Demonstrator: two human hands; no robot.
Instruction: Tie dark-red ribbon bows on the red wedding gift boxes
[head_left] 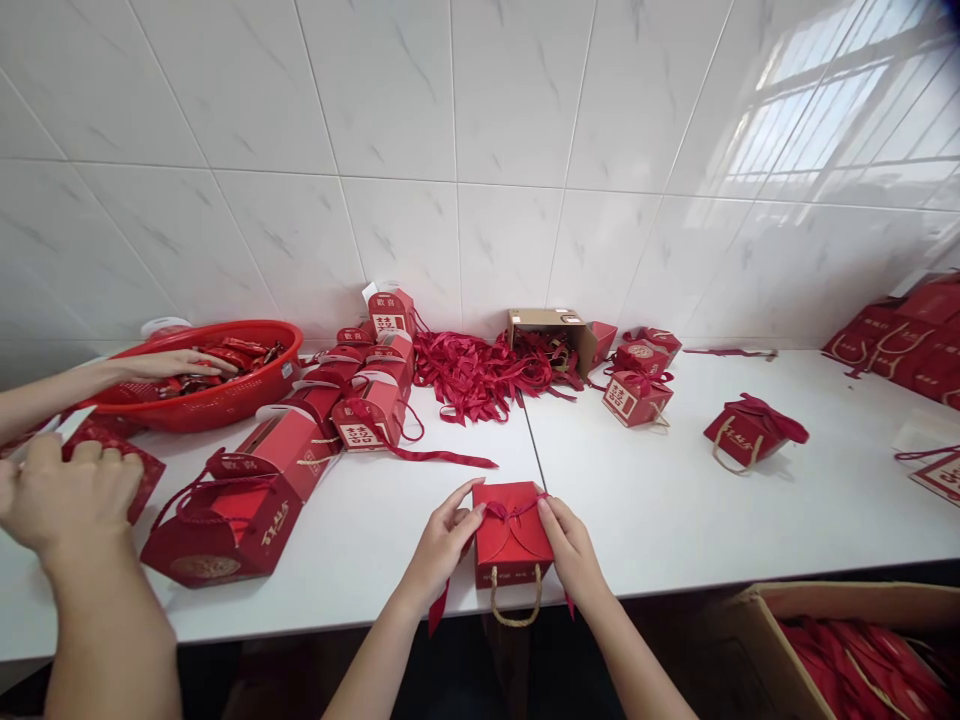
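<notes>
A small red gift box (pixel 512 537) with a rope handle lies at the white table's near edge. A dark red ribbon (pixel 507 512) crosses its top, and its ends hang over the edge. My left hand (pixel 444 545) pinches the ribbon at the box's left side. My right hand (pixel 568 545) pinches it at the right side. Both hands rest against the box.
Another person's hands work at the left: one (pixel 71 490) on a flat red box, one (pixel 169 363) in a red basin (pixel 202 405) of sweets. Open red boxes (pixel 300 440), a ribbon pile (pixel 480 375), tied boxes (pixel 750 430) and a carton (pixel 862 640) surround me.
</notes>
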